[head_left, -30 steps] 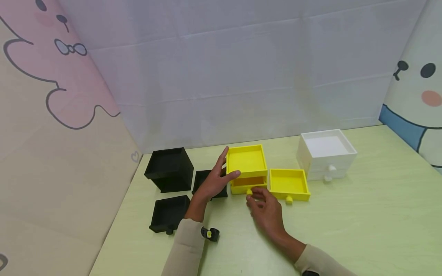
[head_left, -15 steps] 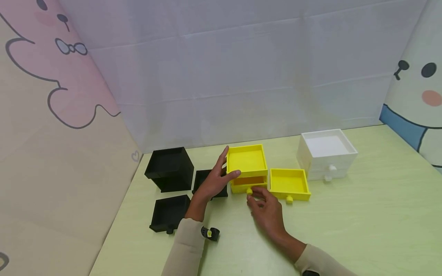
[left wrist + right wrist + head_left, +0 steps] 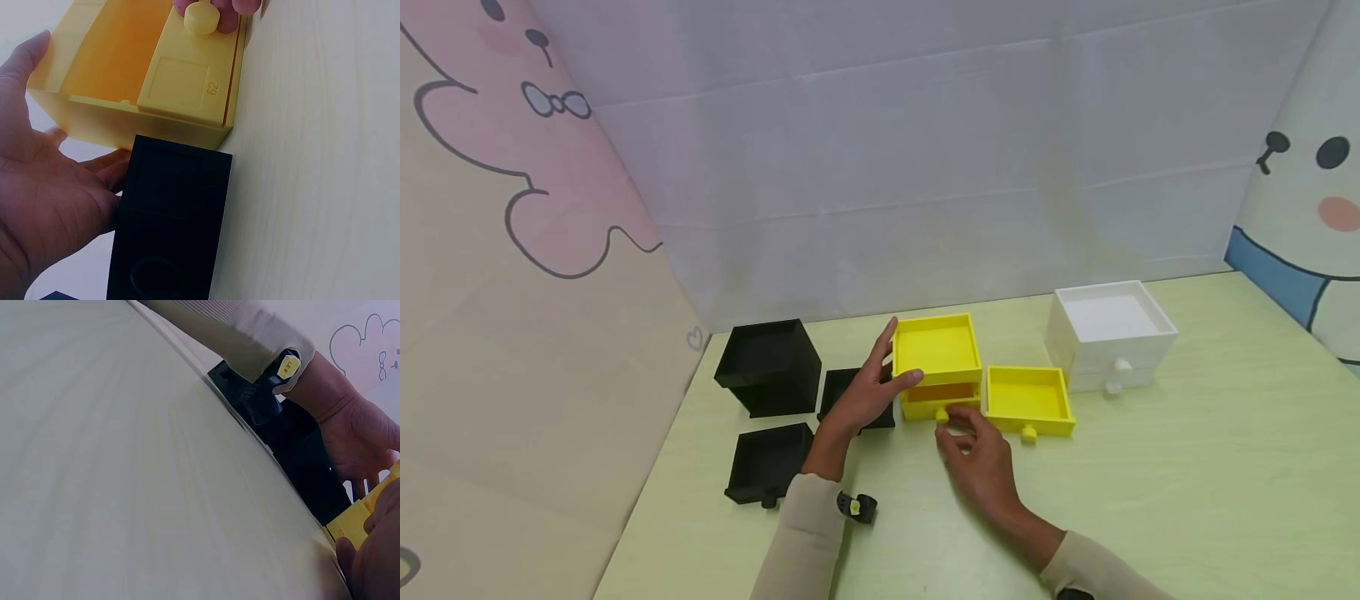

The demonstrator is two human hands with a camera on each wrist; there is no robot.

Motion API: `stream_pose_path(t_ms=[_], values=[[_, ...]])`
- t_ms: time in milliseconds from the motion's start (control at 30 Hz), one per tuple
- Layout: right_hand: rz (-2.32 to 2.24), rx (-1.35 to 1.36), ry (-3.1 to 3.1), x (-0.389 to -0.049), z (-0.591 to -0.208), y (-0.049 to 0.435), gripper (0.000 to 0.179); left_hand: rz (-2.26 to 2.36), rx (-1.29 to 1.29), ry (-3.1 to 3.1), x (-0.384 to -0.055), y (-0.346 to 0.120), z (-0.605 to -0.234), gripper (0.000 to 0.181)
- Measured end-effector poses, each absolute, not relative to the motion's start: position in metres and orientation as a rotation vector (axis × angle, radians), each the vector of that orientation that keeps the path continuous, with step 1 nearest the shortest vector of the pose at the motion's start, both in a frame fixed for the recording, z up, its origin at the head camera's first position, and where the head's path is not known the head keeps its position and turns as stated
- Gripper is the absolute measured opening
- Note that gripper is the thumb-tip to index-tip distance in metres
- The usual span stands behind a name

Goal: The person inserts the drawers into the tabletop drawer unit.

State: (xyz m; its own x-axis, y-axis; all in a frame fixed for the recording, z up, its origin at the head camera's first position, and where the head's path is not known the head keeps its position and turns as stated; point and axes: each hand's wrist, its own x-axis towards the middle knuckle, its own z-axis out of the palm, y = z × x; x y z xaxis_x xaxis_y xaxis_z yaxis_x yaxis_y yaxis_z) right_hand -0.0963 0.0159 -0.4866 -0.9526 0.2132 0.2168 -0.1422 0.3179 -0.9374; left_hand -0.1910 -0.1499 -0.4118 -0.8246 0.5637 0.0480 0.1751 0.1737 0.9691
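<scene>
A yellow two-level drawer cabinet point(image 3: 936, 348) stands mid-table, its upper slot bare and its lower drawer point(image 3: 917, 411) pushed in. My left hand point(image 3: 863, 402) braces the cabinet's left side, fingers extended along it and thumb at the upper front edge. In the left wrist view, that thumb point(image 3: 28, 56) rests against the yellow wall. My right hand point(image 3: 981, 462) holds the lower drawer's round knob point(image 3: 201, 17) with its fingertips. The other yellow drawer point(image 3: 1026, 393), flat and with nothing in it, lies just right of the cabinet.
A black cabinet point(image 3: 767, 358) with hollow slots stands at the back left. One black drawer point(image 3: 769, 462) lies in front of it; another black drawer point(image 3: 876, 417) sits partly behind my left hand. A white cabinet point(image 3: 1108, 333) with its drawers in stands at the right.
</scene>
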Motion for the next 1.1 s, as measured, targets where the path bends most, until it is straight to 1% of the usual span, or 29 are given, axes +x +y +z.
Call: stream_pose_path(t_ms=[300,467,600,733,933,1100], values=[[1.675,-0.079,-2.296,-0.093,-0.487,0.015,0.029,1.696,0.705,2.134,-0.192,-0.150,-0.412,0.079],[1.762,-0.154,-2.263,-0.086,-0.486,0.017,0.027,1.675,0.685,2.154,-0.192,-0.150,-0.412,0.080],[1.772,-0.220,-2.236,-0.080,-0.486,0.021,0.019,1.674,0.693,2.150,-0.192,-0.149,-0.412,0.081],[1.766,-0.316,-2.238,-0.074,-0.486,0.027,0.016,1.674,0.698,2.146,-0.193,-0.149,-0.413,0.081],[1.758,-0.448,-2.250,-0.063,-0.485,0.039,0.019,1.681,0.704,2.139,-0.193,-0.149,-0.414,0.082],[1.825,-0.537,-2.150,-0.053,-0.485,0.050,0.032,1.686,0.684,2.135,-0.192,-0.150,-0.413,0.082]])
